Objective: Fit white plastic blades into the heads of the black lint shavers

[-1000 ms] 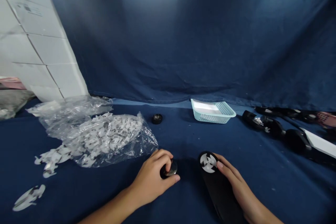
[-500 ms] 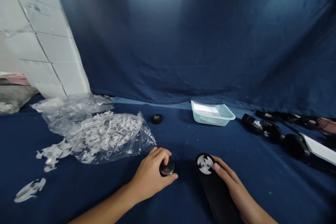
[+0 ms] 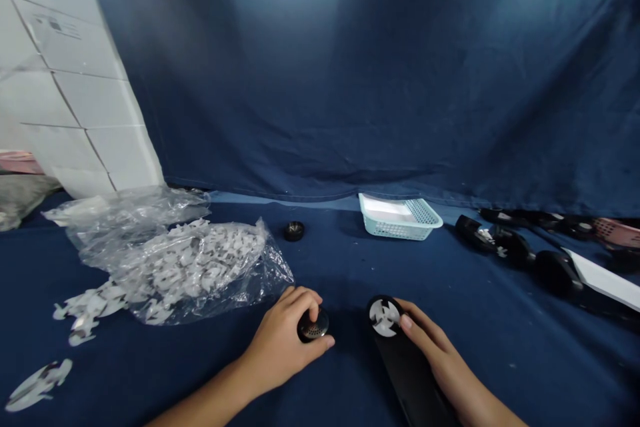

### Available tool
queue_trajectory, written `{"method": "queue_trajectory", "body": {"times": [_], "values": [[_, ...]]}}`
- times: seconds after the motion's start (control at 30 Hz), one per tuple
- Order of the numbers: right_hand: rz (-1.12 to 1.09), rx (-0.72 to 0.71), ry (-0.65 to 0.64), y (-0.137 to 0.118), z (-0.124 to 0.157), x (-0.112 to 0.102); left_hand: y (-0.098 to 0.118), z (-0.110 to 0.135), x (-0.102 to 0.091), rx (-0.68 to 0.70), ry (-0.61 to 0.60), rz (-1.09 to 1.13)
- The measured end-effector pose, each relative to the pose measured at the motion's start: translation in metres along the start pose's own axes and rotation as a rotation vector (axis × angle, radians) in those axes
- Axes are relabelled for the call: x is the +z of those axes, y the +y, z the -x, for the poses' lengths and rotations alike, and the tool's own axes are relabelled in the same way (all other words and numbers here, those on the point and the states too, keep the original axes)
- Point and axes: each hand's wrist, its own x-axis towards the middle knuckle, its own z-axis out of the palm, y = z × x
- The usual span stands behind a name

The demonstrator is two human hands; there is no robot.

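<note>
My left hand (image 3: 285, 340) is curled around a small round black cap with a perforated metal face (image 3: 314, 325), resting on the blue cloth. My right hand (image 3: 440, 360) grips a long black tube-shaped housing (image 3: 405, 367) that lies on the cloth and points away from me. Its open end shows a white fan-shaped insert (image 3: 385, 317). The cap and the housing's end are a short gap apart. To the left lies a clear plastic bag full of white fan-shaped pieces (image 3: 190, 267).
Loose white pieces (image 3: 80, 310) lie scattered at the left. A small black ring (image 3: 294, 231) sits farther back, beside a light blue basket (image 3: 400, 217). Several black housings (image 3: 505, 247) lie at the right. A blue cloth backdrop and white boxes (image 3: 65, 80) stand behind.
Both hands keep their grips and stay nearly in place. The view has shifted slightly, with everything sitting a bit more to the left.
</note>
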Motion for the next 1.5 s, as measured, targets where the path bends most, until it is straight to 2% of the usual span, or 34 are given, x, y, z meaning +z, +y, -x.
{"method": "queue_trajectory", "body": {"times": [0.3, 0.57, 0.73, 0.83, 1.07, 1.17, 1.33, 1.5], "values": [[0.049, -0.007, 0.002, -0.008, 0.004, 0.004, 0.001, 0.000, -0.001, -0.013, 0.002, 0.034], [0.058, 0.003, -0.018, 0.005, 0.000, -0.003, 0.001, -0.001, -0.001, -0.026, -0.006, 0.045], [0.098, 0.025, 0.022, 0.013, -0.004, -0.007, 0.001, -0.001, -0.001, -0.049, 0.003, 0.070], [0.085, 0.018, 0.035, 0.009, -0.002, -0.005, -0.001, 0.000, 0.001, -0.066, 0.015, 0.102], [0.058, -0.014, 0.006, -0.002, 0.004, 0.002, 0.001, 0.001, 0.001, -0.007, 0.013, 0.081], [0.044, -0.047, -0.037, 0.002, 0.002, 0.002, 0.009, -0.002, 0.001, 0.028, -0.016, 0.034], [-0.031, -0.119, -0.091, 0.007, -0.002, 0.001, 0.039, -0.014, 0.003, -0.049, 0.010, 0.137], [-0.096, -0.141, -0.091, 0.013, -0.005, -0.004, 0.072, -0.019, 0.012, 0.131, 0.114, 0.153]]}}
